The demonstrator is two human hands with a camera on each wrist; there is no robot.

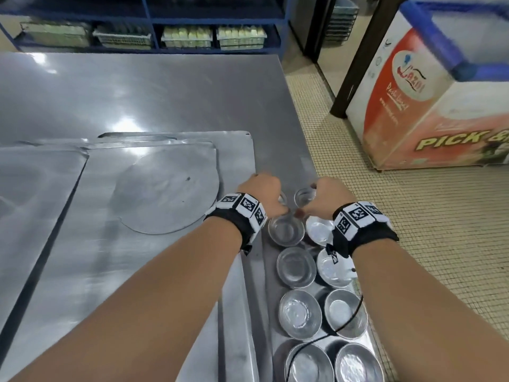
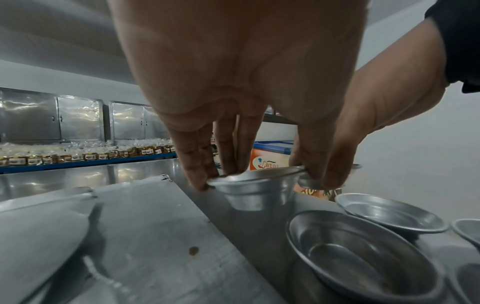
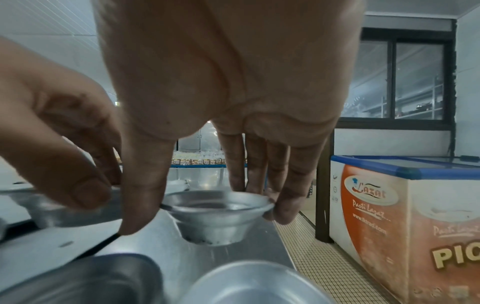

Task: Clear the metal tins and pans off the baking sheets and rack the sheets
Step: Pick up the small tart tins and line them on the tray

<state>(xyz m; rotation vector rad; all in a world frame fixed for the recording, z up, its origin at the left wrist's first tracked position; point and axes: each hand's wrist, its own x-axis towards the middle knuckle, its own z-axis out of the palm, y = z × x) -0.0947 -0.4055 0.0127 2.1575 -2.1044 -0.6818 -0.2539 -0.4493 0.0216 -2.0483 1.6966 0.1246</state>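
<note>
Both hands work at the right edge of the steel table (image 1: 137, 92). My left hand (image 2: 257, 181) pinches the rim of a small metal tin (image 2: 257, 195) between fingers and thumb. Beside it, my right hand (image 3: 213, 205) pinches a second small tin (image 3: 215, 224) the same way. Both tins sit at or just above the tabletop, which of the two I cannot tell. In the head view the left hand (image 1: 264, 191) hides most of its tin, while the right hand (image 1: 322, 197) shows its tin (image 1: 303, 197). Flat baking sheets (image 1: 124, 244) overlap on the left, with a round disc (image 1: 165, 191) on them.
Several wider shallow tins (image 1: 296, 267) stand in two rows along the table's right edge, below my wrists. A black cable (image 1: 355, 312) trails across them. To the right are tiled floor (image 1: 399, 244) and a chest freezer (image 1: 427, 106). Blue shelves (image 1: 187, 37) hold packaged goods.
</note>
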